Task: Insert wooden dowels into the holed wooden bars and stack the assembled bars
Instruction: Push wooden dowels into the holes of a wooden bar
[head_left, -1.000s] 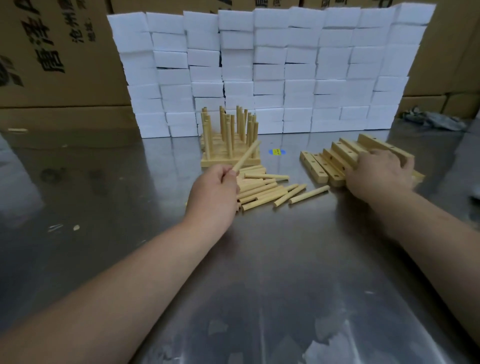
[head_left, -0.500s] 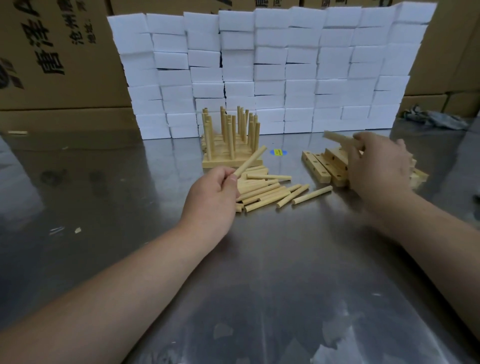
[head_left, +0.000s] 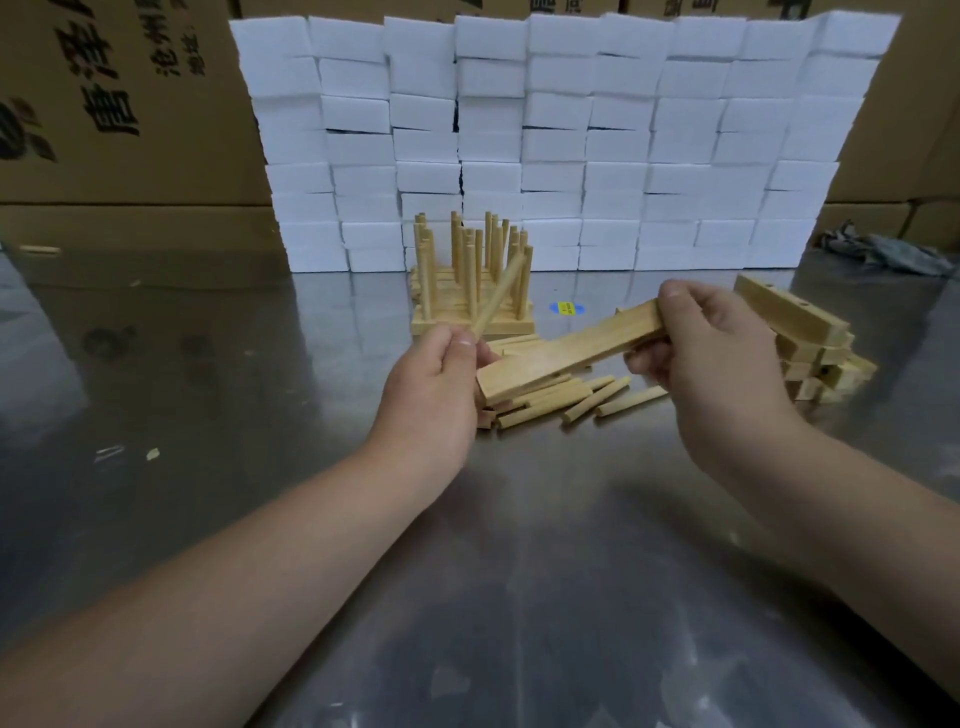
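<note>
My right hand (head_left: 711, 358) grips one end of a wooden bar (head_left: 566, 353), which is held above the table and slopes down to the left. My left hand (head_left: 434, 387) pinches a wooden dowel (head_left: 132, 299) that points up and to the right; the bar's lower end is right beside this hand. Behind them stands the stack of assembled bars (head_left: 470, 317) with several upright dowels. Loose dowels (head_left: 566, 402) lie on the table under the bar. A pile of holed bars (head_left: 810, 338) sits to the right, partly hidden by my right hand.
A wall of white foam blocks (head_left: 566, 140) runs across the back of the steel table (head_left: 519, 571), with cardboard boxes (head_left: 114, 104) behind it. A crumpled grey cloth (head_left: 883, 252) lies at the far right. A blue-and-yellow sticker (head_left: 566, 308) marks the table.
My right hand lifted a bar from the pile at the right and brought it left toward my left hand. My left hand rose slightly, still pinching its dowel.
</note>
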